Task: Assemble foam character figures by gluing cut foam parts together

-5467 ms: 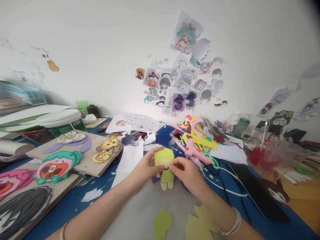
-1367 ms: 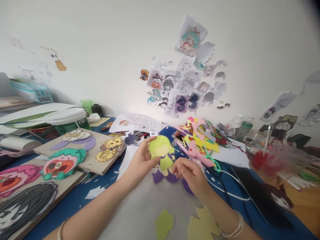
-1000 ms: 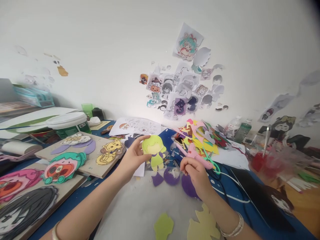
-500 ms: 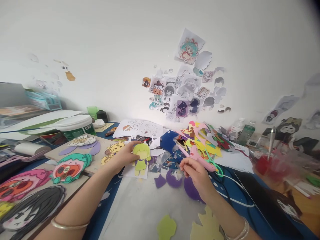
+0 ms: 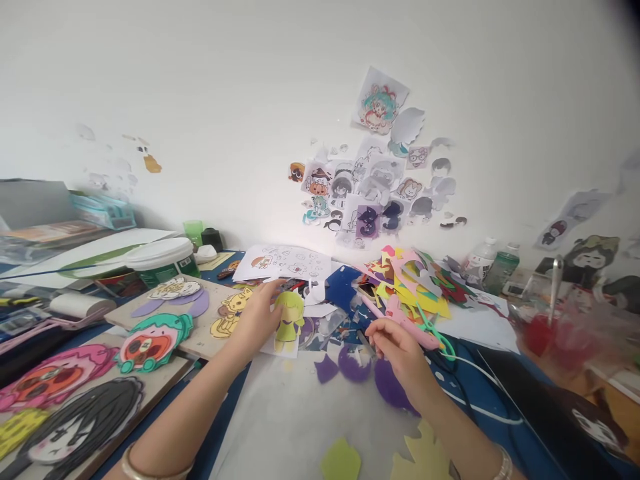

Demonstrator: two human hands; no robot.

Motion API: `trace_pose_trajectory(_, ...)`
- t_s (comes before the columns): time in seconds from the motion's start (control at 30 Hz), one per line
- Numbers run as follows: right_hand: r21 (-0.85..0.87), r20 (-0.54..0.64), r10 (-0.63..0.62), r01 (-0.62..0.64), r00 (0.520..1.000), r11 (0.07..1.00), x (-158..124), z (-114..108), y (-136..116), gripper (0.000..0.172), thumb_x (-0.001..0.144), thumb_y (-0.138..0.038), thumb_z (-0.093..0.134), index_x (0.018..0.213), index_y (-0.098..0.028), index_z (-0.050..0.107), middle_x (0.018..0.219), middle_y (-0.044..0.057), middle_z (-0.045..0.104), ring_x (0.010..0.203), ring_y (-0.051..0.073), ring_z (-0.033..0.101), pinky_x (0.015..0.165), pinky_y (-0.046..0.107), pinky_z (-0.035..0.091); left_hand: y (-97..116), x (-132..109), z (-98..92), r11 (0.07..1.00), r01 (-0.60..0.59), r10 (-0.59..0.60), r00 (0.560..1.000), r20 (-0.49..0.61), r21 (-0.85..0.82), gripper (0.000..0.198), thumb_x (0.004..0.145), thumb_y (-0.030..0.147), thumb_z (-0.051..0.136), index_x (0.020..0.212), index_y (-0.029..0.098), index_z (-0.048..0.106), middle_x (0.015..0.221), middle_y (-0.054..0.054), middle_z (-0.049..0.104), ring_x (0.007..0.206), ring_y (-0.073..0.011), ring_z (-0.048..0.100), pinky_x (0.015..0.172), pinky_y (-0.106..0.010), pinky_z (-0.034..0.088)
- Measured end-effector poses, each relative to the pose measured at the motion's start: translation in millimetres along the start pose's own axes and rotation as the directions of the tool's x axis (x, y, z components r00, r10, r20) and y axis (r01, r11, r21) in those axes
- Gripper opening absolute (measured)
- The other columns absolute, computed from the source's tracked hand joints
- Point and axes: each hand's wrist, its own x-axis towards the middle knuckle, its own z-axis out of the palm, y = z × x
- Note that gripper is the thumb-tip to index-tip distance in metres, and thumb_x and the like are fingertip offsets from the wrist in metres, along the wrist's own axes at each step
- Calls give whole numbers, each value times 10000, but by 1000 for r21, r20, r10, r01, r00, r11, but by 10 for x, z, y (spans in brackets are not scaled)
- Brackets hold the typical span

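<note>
Currently, the yellow-green doll cutout point(image 5: 289, 317) lies over white paper point(image 5: 271, 348) at the far left corner of the grey sheet point(image 5: 290, 417) on the blue worktop point(image 5: 340, 285). Its long axis runs roughly from the worktop's near edge to its far edge, head toward the wall point(image 5: 230, 100) and feet toward the near edge. The left hand point(image 5: 257, 317) is at its left side, thumb and fingers a little apart; whether they pinch it or merely touch it, I cannot tell from this angle. The right hand point(image 5: 400, 350), fingers curled in narrow, is above a purple disc point(image 5: 389, 387) near the sheet's far right corner, with a pink glue gun point(image 5: 395, 308) just beyond. Two smaller purple pieces point(image 5: 353, 367) lie along the sheet's far edge, and a green offcut point(image 5: 341, 460) at its near edge.
</note>
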Motion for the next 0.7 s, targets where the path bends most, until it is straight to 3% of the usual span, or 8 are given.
trace_pose_trajectory(0.1,-51,-3,-60,60,998,997,13,-7,44,156,735,-320,534,766,-180,596,654,3,536,584,128,478,527,238,381,111,-67,-1,1000,0,0,998,-55,-15,411,773,204,425,1177,172,495,1194,-113,538,1109,-249,505,888,-382,429)
trace_pose_trajectory(0.17,-81,22,-103,105,994,991,18,-3,74,163,728,-310,563,825,-186,602,686,8,547,642,144,505,549,242,409,296,-221,68,997,-35,28,996,-90,-72,295,788,240,436,1041,174,572,1098,-97,601,1056,-245,528,894,-388,411)
trace_pose_trajectory(0.2,-90,45,-115,119,992,989,17,2,86,175,722,-303,576,853,-189,602,699,8,546,655,146,509,550,241,418,407,-324,129,989,-85,78,995,-61,-124,245,792,256,444,969,178,595,1049,-84,623,1007,-231,548,885,-371,412)
trace_pose_trajectory(0.3,-113,126,-110,124,986,986,4,29,102,199,720,-286,596,896,-194,598,706,0,530,651,142,519,541,242,439,695,-630,364,947,-146,207,958,200,-285,176,783,283,478,779,182,623,811,-47,655,787,-191,583,733,-308,443)
trace_pose_trajectory(0.4,-159,189,-126,157,974,975,-28,64,79,208,724,-240,592,928,-200,594,738,2,535,687,147,548,571,252,469,792,-778,542,910,64,70,951,301,-410,273,818,335,416,701,166,597,670,-33,614,651,-162,549,609,-280,423)
trace_pose_trajectory(0.47,-224,230,-187,239,955,945,-48,76,50,231,714,-200,599,945,-211,591,799,14,551,737,157,561,594,259,482,765,-778,586,818,236,17,901,433,-525,304,804,387,436,688,151,589,588,-17,582,557,-135,519,549,-262,414)
trace_pose_trajectory(0.57,-385,325,-351,462,878,799,-58,47,11,223,732,-199,616,952,-224,584,899,41,570,848,190,559,676,301,489,698,-731,575,703,409,11,812,583,-582,313,731,422,547,639,128,602,553,-16,581,504,-119,516,535,-267,444)
trace_pose_trajectory(0.7,-514,471,-511,695,719,503,-27,-73,-1,213,769,-252,624,972,-216,573,927,67,579,887,225,537,726,354,470,665,-708,530,689,472,-20,770,638,-550,259,615,371,684,626,116,641,536,-12,595,517,-131,558,590,-306,492)
